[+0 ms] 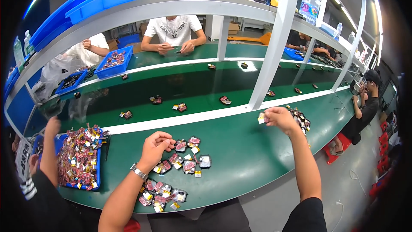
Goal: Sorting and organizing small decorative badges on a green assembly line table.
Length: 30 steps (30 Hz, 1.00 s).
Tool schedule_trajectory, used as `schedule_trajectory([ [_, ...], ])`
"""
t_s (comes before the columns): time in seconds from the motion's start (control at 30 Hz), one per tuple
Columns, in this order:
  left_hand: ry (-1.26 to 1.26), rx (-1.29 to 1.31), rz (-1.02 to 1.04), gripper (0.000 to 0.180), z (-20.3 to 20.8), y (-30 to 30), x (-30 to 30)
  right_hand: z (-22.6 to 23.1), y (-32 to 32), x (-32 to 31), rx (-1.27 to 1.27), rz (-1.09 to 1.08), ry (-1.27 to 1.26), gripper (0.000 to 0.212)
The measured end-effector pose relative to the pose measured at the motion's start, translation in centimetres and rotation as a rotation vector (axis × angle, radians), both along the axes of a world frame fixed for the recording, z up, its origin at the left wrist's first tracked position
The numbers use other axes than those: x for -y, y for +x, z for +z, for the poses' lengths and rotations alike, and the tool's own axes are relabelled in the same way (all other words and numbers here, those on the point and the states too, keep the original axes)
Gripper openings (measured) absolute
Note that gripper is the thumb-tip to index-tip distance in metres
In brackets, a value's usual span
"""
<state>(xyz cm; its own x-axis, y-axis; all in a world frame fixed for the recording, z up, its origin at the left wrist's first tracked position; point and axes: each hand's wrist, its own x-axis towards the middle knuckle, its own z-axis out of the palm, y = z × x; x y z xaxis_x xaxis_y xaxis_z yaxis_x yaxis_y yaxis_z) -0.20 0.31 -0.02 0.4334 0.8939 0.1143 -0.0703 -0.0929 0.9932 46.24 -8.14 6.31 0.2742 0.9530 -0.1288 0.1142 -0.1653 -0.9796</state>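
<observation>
My right hand [280, 119] is raised over the right part of the green bench, its fingers pinched on a small electronic part with a white and yellow label [261, 118]. Behind that hand lies a pile of similar dark parts [301, 122]. My left hand [156, 149], with a metal watch at the wrist, has its fingers curled together at the edge of a cluster of small black-cased electronic assemblies [189, 166]. Whatever its fingertips hold is hidden. Nearer to me, a second cluster of the same assemblies [161, 196] sits by the bench edge.
A blue tray [100, 176] heaped with small parts stands at the left, beside a co-worker's arm [50, 154]. Beyond a white rail [184, 120], assemblies lie scattered on the green belt [197, 90]. A metal post [271, 47] rises ahead. Other people sit across and to the right.
</observation>
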Motion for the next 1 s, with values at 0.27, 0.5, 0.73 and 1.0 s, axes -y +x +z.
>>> schedule_trajectory([
  [0.27, -0.04, 0.119, -0.055, 0.018, 0.1, -0.4, 0.0, 0.3, -14.5, -4.4, -0.204, 0.447, 0.012, 0.026],
  [0.5, -0.098, 0.179, -0.133, 0.028, 0.6, -1.0, 0.1, -0.1, -21.1, -6.5, -0.126, 0.582, 0.029, 0.03],
  [0.73, -0.086, 0.084, -0.151, 0.033, 1.2, -0.8, 0.4, -1.2, -23.0, -6.2, -0.114, 0.598, 0.02, 0.024],
  [1.0, -0.027, -0.012, -0.198, 0.029, 1.2, -0.5, 0.4, -1.5, -24.3, -5.4, 0.032, 0.62, 0.113, 0.015],
])
